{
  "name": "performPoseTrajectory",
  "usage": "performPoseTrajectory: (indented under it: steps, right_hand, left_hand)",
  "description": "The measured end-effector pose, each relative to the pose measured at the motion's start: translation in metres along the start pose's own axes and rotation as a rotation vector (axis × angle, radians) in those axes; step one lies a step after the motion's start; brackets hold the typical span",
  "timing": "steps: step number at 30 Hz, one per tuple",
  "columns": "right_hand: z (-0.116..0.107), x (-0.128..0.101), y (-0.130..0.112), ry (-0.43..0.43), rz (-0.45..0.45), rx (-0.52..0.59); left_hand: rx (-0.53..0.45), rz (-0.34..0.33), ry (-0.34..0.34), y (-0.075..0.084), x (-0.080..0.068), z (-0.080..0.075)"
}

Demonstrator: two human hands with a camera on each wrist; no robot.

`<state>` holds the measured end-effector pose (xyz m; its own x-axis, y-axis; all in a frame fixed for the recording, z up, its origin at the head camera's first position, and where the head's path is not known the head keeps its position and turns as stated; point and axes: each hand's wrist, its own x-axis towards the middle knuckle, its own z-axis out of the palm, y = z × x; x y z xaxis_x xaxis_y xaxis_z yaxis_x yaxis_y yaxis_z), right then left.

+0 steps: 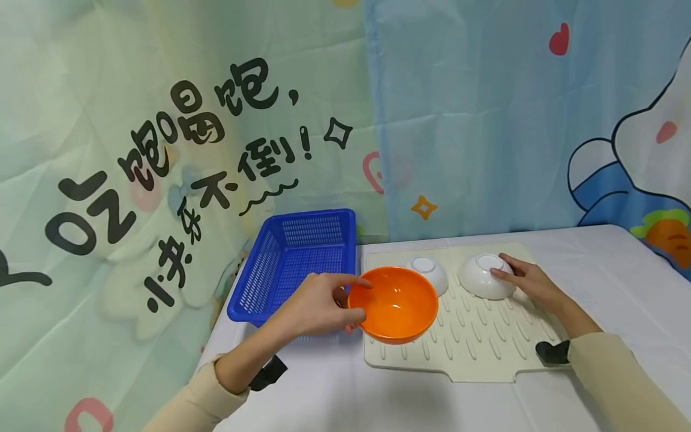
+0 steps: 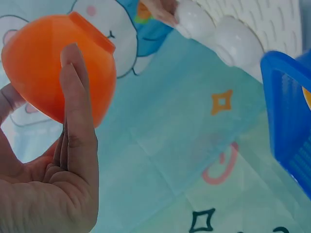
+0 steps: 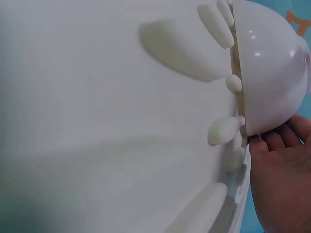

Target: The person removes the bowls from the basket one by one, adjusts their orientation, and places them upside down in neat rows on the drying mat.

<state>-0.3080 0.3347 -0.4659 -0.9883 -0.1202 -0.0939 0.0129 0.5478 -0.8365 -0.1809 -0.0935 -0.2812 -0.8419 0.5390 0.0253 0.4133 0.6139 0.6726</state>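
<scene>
An orange bowl (image 1: 398, 306) is pinched at its left side by my left hand (image 1: 321, 303), raised over the front of the ribbed drying mat (image 1: 486, 342). Its hollow faces the head camera. From the left wrist view, the bowl's outside (image 2: 39, 63) shows, with fingers on both sides of it. My right hand (image 1: 534, 285) grips the right side of an upside-down white bowl (image 1: 483, 282), thumb near its foot ring. In the right wrist view the rim of that white bowl (image 3: 272, 68) sits on the mat's ribs, fingertips at the rim. A second upturned white bowl (image 1: 432, 273) is partly hidden behind the orange one.
A blue plastic basket (image 1: 254, 294) stands left of the mat, behind my left hand. Something yellow (image 2: 307, 97) inside it is mostly hidden. A white cloth (image 1: 637, 288) covers the table, and printed curtains (image 1: 475, 120) hang behind and to the left.
</scene>
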Motion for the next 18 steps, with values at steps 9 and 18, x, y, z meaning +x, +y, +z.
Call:
performPoseTrajectory:
  steps: [9, 18]
  right_hand:
    - [-0.005, -0.020, -0.028, 0.164, -0.227, -0.080]
    - [-0.003, -0.077, -0.113, 0.489, -0.818, -0.155]
  left_hand:
    - [0.035, 0.019, -0.037, 0.006, 0.000, 0.005]
    - [0.020, 0.040, -0.053, 0.011, 0.001, 0.001]
